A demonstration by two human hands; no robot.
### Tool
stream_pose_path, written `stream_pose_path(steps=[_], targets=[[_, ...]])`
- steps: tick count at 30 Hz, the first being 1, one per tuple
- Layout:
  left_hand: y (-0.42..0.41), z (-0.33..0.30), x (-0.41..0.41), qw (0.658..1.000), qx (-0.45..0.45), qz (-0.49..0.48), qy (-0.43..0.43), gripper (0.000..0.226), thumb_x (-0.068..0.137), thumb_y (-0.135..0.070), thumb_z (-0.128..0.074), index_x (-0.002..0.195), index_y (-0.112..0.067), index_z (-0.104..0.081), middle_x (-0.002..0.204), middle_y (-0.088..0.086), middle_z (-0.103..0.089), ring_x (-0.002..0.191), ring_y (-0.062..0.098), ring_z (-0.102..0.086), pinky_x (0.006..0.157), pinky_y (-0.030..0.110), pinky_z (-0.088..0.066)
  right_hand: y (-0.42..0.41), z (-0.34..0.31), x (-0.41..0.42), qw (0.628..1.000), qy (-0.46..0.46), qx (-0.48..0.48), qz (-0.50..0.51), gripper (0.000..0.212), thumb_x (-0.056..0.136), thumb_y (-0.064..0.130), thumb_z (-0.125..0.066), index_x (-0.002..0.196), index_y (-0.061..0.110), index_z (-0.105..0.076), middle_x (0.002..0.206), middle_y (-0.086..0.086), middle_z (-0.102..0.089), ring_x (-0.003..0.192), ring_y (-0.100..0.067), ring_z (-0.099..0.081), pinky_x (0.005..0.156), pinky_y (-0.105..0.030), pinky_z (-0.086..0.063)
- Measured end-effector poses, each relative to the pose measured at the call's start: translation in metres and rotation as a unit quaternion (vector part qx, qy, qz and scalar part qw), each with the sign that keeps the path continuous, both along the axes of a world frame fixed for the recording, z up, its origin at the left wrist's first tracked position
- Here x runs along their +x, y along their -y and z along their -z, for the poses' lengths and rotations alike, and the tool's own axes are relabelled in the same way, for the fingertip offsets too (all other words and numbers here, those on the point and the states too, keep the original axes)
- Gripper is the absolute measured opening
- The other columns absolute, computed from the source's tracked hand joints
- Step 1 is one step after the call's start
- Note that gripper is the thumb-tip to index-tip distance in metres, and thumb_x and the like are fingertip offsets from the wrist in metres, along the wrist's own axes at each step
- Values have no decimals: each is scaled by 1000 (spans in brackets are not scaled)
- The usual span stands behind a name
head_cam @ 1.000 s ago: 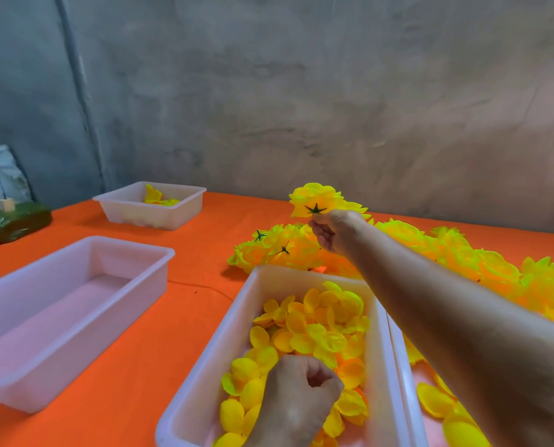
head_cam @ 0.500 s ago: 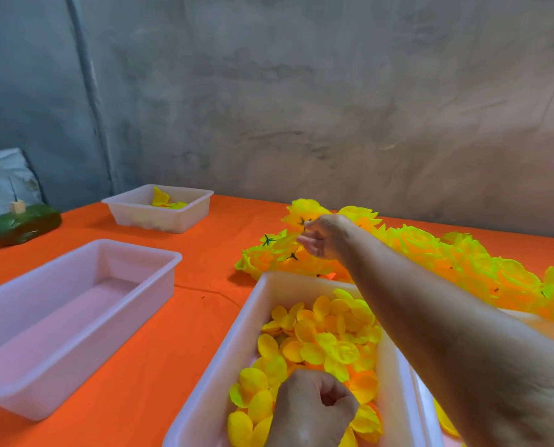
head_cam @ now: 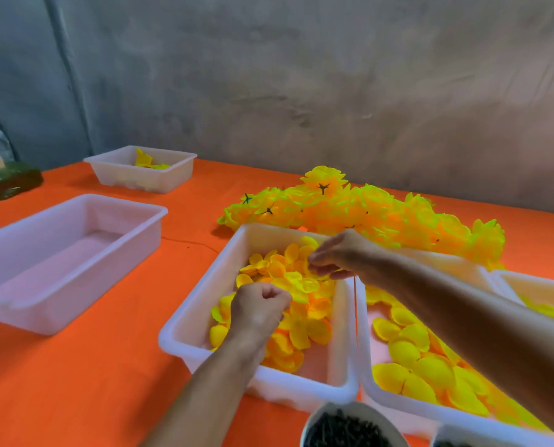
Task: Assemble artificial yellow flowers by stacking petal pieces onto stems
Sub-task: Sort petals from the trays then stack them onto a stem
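Observation:
A white tray (head_cam: 201,285) in front of me holds several small yellow petal pieces (head_cam: 301,304). My left hand (head_cam: 259,304) rests on them as a closed fist; nothing shows in it. My right hand (head_cam: 340,256) hovers over the tray's far end, fingers apart and curled just above the petals, holding nothing. Behind the tray lies a pile of finished yellow flowers (head_cam: 366,214), some with dark green calyx stars showing. To the right, a second tray (head_cam: 362,366) holds larger yellow petals (head_cam: 414,353). A bowl of dark stem pieces (head_cam: 343,427) sits at the bottom edge.
An empty white tray (head_cam: 59,253) stands on the orange table at the left. A smaller tray (head_cam: 140,175) with a few yellow pieces is at the back left, a green object (head_cam: 8,182) beyond it. Another tray (head_cam: 533,285) shows at the right edge. A grey wall runs behind.
My right hand set the finished flower on the pile and drew back over the petal tray, empty. My left fist stayed on the petals.

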State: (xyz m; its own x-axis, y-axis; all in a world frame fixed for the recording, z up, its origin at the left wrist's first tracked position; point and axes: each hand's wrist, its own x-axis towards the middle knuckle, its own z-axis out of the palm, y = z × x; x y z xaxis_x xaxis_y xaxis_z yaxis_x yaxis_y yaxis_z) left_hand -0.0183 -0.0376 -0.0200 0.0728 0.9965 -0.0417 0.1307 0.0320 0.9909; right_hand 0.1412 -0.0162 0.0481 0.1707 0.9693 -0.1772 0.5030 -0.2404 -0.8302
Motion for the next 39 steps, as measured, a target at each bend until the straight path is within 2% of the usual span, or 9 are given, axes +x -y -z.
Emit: stream_pose_path(steps=[9,12,14,17,22,26,30,34,39], targets=[[-4,-3,-5,986,-15,-138,96,22,83,-3,-63,64,-13,-63,64,5,-60,51,14,-48,52,23,-41,6,39,-16,853,475,43,-214,36,80,23,-73,113,10,-66,114,-10,-65,108,-28,-59,80,-31,-46],[-5,-3,-5,983,-17,-145,111,22,84,-3,-63,64,-12,-63,65,5,-61,53,15,-48,55,24,-42,-1,48,-27,800,554,47,-224,6,87,7,-58,83,3,-57,92,-14,-57,93,-33,-59,64,-31,-45],[-5,-2,-5,984,-16,-137,110,22,84,-3,-63,64,-12,-63,66,5,-61,54,15,-48,55,25,-42,-4,49,-31,797,563,44,-212,22,87,-3,-50,68,5,-42,76,-12,-45,81,-33,-53,55,-29,-35],[-6,-1,-6,986,-14,-127,103,22,83,-4,-63,63,-12,-64,66,4,-61,56,15,-48,57,25,-42,-10,49,-26,857,480,71,-172,9,87,0,-52,83,-3,-59,86,-21,-60,85,-35,-60,62,-35,-40],[-5,0,-6,989,0,-112,92,19,84,-5,-63,66,-11,-65,71,5,-65,59,16,-51,64,27,-45,0,28,-7,990,52,124,-39,10,85,1,-64,75,-1,-68,60,-11,-64,47,-7,-59,50,-24,-44],[-2,-7,0,995,69,-62,36,5,86,-15,-65,84,-11,-68,84,6,-66,77,20,-57,77,35,-49,26,19,9,982,-137,127,5,12,81,4,-69,71,8,-64,52,3,-66,44,-4,-58,48,-16,-43],[-4,-22,14,999,-7,23,46,46,87,-38,-63,125,-15,-53,113,5,-59,103,22,-58,90,37,-48,46,16,12,961,-252,116,5,10,81,5,-68,72,4,-65,57,-4,-67,43,-6,-54,44,-14,-42],[-5,-30,25,951,-112,137,253,5,86,-17,-63,90,-15,-64,81,2,-68,75,17,-60,66,28,-46,57,19,13,947,-296,123,30,20,79,8,-70,64,4,-57,50,-2,-61,38,-5,-46,38,-13,-35],[-8,-21,34,956,-87,113,257,11,80,-2,-65,79,-12,-63,67,1,-68,57,11,-61,51,20,-48,60,33,19,951,-284,108,50,11,81,13,-70,84,4,-64,60,-1,-62,46,-5,-51,43,-16,-38]])
